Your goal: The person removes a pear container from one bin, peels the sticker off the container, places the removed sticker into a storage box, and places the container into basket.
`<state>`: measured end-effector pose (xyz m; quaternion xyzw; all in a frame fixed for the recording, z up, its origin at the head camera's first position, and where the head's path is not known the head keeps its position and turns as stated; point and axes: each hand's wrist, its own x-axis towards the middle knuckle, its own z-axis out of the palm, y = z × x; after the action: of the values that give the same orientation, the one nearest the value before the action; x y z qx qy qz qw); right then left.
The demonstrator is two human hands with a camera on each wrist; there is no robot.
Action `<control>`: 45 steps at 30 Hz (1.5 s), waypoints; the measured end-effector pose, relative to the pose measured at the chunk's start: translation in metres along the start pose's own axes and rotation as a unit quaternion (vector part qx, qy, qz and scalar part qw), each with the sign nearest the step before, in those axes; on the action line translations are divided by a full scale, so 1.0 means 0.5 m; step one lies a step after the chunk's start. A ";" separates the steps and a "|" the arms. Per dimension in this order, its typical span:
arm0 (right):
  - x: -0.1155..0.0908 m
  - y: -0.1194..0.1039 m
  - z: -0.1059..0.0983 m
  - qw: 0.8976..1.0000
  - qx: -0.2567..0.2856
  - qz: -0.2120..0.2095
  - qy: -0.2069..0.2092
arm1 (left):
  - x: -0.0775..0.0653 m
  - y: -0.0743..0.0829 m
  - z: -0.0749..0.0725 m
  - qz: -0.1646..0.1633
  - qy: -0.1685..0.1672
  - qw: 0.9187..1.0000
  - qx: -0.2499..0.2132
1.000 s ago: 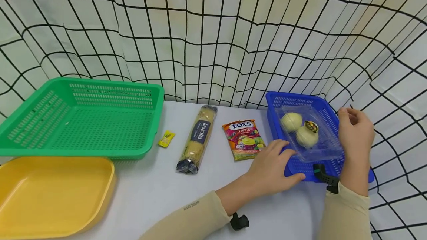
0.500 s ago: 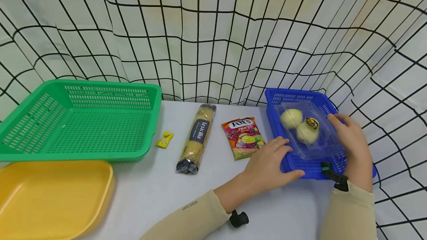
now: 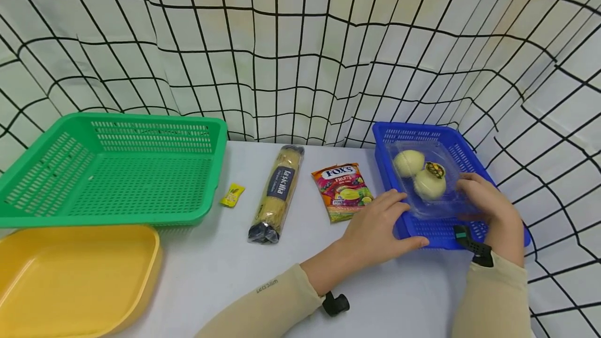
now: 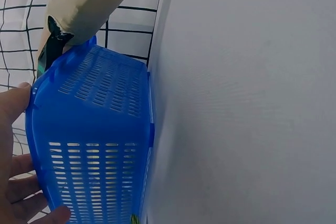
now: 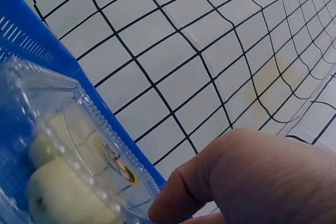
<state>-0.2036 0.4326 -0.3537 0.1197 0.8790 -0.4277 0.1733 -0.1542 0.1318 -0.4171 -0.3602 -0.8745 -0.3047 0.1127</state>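
Note:
A clear plastic clamshell box (image 3: 451, 203) with two pale round fruits or vegetables (image 3: 429, 184) and a black-and-yellow label sits tilted in the blue basket (image 3: 408, 130). My right hand (image 3: 490, 202) pinches the box's right side, thumb on top and fingers partly hidden below; the right wrist view shows the thumb (image 5: 178, 198) at its edge. My left hand (image 3: 375, 231) rests on the basket's near left corner, fingers over the left rim and thumb along the front. The left wrist view shows those fingers (image 4: 26, 190) at the rim.
On the white table lie a Fox's candy bag (image 3: 343, 192), a La Sicilia spaghetti pack (image 3: 278, 192) and a small yellow sweet (image 3: 232, 195). A green basket (image 3: 155, 220) and a yellow tub (image 3: 152, 254) stand left. Black netting (image 3: 277, 56) rises behind and at right.
My right hand has come down from above the basket's right rim and taken hold of the clamshell box. The box has shifted slightly. My left hand stays at the basket corner.

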 end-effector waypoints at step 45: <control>-0.014 0.021 -0.023 0.933 0.349 -0.086 -0.003 | 0.004 -0.014 0.003 0.036 0.015 0.999 -0.014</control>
<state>-0.1957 0.4473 -0.3516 0.0950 0.6805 -0.7215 0.0858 -0.1608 0.1299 -0.4205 -0.3880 -0.8551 -0.3177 0.1318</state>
